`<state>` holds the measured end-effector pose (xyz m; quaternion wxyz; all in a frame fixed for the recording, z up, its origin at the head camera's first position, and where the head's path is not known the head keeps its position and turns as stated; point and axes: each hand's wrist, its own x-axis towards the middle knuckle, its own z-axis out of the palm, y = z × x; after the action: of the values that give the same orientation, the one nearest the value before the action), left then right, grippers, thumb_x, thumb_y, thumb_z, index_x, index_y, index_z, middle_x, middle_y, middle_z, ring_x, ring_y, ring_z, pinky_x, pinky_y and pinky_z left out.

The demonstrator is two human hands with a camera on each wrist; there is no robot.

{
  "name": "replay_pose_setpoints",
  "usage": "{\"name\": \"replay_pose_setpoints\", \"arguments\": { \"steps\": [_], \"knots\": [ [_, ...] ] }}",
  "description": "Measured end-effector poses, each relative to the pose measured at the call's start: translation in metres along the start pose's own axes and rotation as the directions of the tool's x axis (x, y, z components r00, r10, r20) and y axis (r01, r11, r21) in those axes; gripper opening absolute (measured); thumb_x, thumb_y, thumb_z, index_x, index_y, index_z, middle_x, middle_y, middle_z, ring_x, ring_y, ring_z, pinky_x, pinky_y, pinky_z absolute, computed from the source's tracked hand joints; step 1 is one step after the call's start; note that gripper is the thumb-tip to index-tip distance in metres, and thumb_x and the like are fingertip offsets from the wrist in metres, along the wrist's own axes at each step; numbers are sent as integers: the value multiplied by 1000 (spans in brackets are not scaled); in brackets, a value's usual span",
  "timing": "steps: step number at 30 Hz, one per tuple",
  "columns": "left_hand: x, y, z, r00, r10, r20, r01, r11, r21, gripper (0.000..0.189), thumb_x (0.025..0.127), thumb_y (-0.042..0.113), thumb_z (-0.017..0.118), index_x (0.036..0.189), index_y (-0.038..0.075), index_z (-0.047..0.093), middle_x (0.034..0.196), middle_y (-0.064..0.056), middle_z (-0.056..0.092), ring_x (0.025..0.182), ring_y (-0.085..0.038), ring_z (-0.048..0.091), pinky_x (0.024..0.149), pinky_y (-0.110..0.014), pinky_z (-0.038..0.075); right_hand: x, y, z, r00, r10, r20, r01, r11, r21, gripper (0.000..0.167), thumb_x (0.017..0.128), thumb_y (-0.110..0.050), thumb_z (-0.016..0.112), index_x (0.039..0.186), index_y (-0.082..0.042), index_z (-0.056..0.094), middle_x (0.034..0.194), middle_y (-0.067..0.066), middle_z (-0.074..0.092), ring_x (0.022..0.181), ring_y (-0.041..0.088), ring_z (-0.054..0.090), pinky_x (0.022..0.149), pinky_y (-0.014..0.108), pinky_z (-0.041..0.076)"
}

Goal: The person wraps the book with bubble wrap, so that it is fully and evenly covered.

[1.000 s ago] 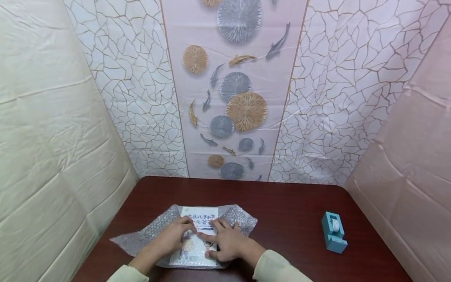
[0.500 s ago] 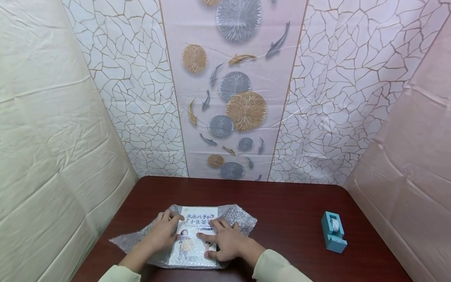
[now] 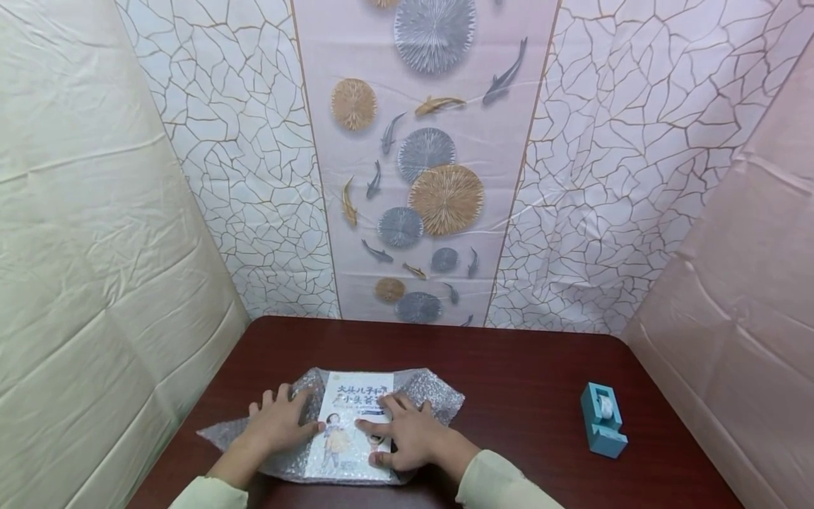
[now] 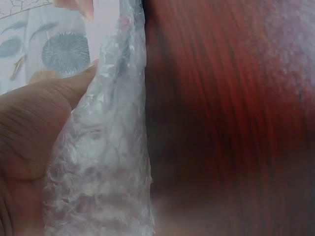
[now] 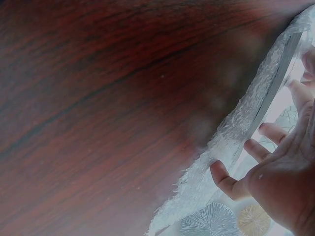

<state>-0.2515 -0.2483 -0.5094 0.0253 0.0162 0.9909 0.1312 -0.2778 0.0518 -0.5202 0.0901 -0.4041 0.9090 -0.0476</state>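
A white picture book [image 3: 346,452] with blue Chinese characters and a drawn child on its cover lies on a sheet of bubble wrap [image 3: 435,392]. Glints on the lower cover suggest clear wrap over it, but I cannot tell for sure. My right hand [image 3: 412,435] rests on the book's right side with fingers spread. My left hand [image 3: 275,424] lies spread over the wrap left of the book, its thumb at the book's left edge. In the left wrist view, the crinkled bubble wrap [image 4: 108,147] runs beside the thumb. In the right wrist view, the book's page edge [image 5: 280,73] shows above the wrap.
A teal tape dispenser [image 3: 604,418] with a roll of clear tape stands at the right of the dark red-brown table [image 3: 509,382]. Patterned cloth [image 3: 420,177] hangs behind the table, and pale cloth walls rise on both sides.
My left hand has moved left off the cover onto the wrap, its fingers spreading and uncovering the drawn child. My right hand has stayed on the book.
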Motion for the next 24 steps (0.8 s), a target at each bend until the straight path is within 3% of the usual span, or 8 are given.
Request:
{"name": "replay_pose_setpoints", "arguments": {
  "steps": [13,19,24],
  "knots": [
    [-7,-14,-10,993,-98,64,100,994,-32,97,92,75,74,159,8,55,152,-36,50,136,-61,47,103,-83,40,-1,0,-1,1000,-12,-2,12,1000,25,66,106,-74,51,168,-57,36,179,10,34,165,37,33,109,87,41],
    [-10,-20,-16,995,-95,23,95,995,-18,94,95,69,74,158,2,54,145,-41,52,132,-66,49,103,-87,39,-1,1,-2,1000,-11,2,11,1000,25,66,107,-72,53,168,-56,36,179,10,33,165,38,33,109,87,41],
    [-10,-26,-20,986,-166,-1,166,986,10,82,105,58,66,153,-7,54,143,-46,53,135,-68,47,107,-89,34,-1,1,-3,1000,-11,13,10,999,42,65,107,-70,54,168,-56,35,180,10,32,166,38,32,110,88,40]
  ]
}}
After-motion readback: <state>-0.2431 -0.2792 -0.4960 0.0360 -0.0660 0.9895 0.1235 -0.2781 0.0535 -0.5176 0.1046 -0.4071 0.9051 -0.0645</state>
